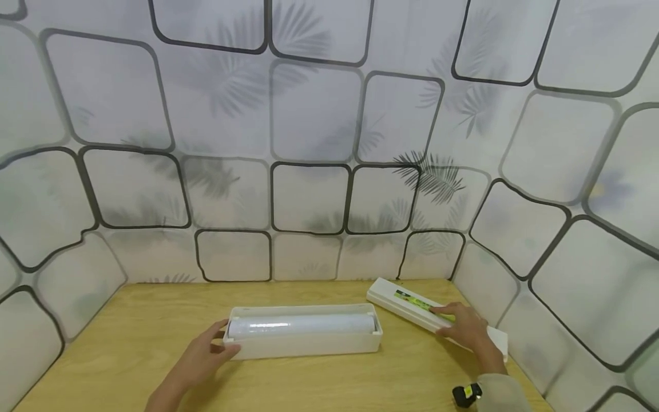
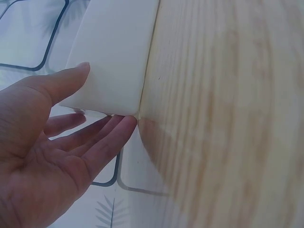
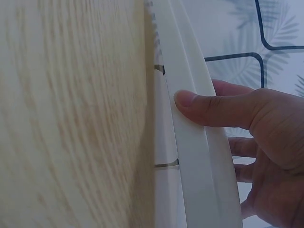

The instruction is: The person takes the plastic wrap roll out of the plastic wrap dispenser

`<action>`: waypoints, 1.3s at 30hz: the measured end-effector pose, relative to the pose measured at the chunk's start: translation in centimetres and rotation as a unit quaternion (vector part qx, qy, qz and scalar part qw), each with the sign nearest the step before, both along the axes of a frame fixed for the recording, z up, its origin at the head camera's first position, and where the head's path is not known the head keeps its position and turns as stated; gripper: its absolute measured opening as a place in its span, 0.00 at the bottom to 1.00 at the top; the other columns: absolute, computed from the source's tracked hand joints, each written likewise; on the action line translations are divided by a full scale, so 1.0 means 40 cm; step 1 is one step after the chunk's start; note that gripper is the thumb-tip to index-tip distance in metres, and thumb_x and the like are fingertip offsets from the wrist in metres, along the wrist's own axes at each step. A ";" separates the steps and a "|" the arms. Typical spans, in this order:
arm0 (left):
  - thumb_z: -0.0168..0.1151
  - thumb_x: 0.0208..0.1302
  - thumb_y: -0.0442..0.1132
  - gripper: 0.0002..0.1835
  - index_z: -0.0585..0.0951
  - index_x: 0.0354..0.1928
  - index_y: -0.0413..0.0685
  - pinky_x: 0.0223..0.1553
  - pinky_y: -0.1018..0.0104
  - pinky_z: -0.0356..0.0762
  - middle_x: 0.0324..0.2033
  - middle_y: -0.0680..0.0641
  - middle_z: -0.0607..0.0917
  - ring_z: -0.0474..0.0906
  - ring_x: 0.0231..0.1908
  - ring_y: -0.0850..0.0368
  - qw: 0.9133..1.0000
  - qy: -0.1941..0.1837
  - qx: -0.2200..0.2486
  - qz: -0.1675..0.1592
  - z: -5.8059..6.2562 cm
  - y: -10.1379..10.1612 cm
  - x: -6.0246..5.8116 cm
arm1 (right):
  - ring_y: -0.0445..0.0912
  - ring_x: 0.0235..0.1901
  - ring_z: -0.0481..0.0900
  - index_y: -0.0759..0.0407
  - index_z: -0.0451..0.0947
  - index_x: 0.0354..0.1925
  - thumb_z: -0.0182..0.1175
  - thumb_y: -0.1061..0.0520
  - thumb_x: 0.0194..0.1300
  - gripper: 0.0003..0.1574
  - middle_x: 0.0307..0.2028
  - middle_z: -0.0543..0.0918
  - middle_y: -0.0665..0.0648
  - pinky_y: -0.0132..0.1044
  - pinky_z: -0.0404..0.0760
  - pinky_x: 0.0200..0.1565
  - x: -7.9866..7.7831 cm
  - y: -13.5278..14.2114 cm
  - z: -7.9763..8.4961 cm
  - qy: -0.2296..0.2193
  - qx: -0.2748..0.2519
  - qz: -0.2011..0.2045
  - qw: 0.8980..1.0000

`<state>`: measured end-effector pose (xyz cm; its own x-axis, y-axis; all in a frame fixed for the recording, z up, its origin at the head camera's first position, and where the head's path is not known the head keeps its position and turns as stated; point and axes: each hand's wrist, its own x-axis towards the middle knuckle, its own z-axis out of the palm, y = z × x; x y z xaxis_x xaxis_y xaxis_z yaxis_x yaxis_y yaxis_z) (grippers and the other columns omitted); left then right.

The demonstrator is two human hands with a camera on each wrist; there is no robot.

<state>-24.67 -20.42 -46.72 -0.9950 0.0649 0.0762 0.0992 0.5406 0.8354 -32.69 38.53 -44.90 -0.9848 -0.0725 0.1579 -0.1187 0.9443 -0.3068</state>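
Observation:
A long white plastic box sits on the table with its top open, and a roll of clear cling film lies inside it. My left hand holds the box's left end. In the left wrist view its thumb rests on the front wall, the other fingers along the end. To the right, my right hand grips a long white lid with a green and yellow label, set at a slant. From the right wrist, the thumb presses the lid's side, and a gap shows between lid and tabletop.
The wooden table meets a patterned wall at the back, with more wall on the left and right. The lid's right end lies close to the right wall. A small black device sits at my right cuff.

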 end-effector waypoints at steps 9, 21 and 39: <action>0.71 0.67 0.43 0.39 0.66 0.73 0.33 0.45 0.54 0.88 0.59 0.27 0.81 0.87 0.46 0.45 1.000 -0.004 -0.006 0.001 -0.003 -0.003 0.002 | 0.74 0.57 0.78 0.48 0.85 0.60 0.80 0.51 0.51 0.36 0.61 0.80 0.71 0.73 0.74 0.44 -0.001 0.004 -0.012 0.003 0.002 0.008 1.000; 0.70 0.67 0.43 0.38 0.67 0.73 0.33 0.44 0.55 0.87 0.59 0.27 0.81 0.87 0.46 0.45 1.000 -0.004 -0.004 -0.003 -0.002 -0.003 0.009 | 0.76 0.61 0.74 0.49 0.83 0.62 0.79 0.51 0.54 0.37 0.64 0.76 0.75 0.79 0.69 0.50 0.004 0.001 -0.016 0.004 0.014 -0.001 1.000; 0.70 0.68 0.44 0.39 0.66 0.73 0.34 0.45 0.56 0.87 0.59 0.28 0.81 0.87 0.47 0.45 1.000 -0.006 -0.008 -0.004 -0.007 -0.009 0.003 | 0.78 0.61 0.72 0.53 0.81 0.64 0.78 0.52 0.55 0.38 0.65 0.74 0.76 0.83 0.64 0.56 0.003 -0.004 -0.020 -0.001 0.011 -0.023 1.000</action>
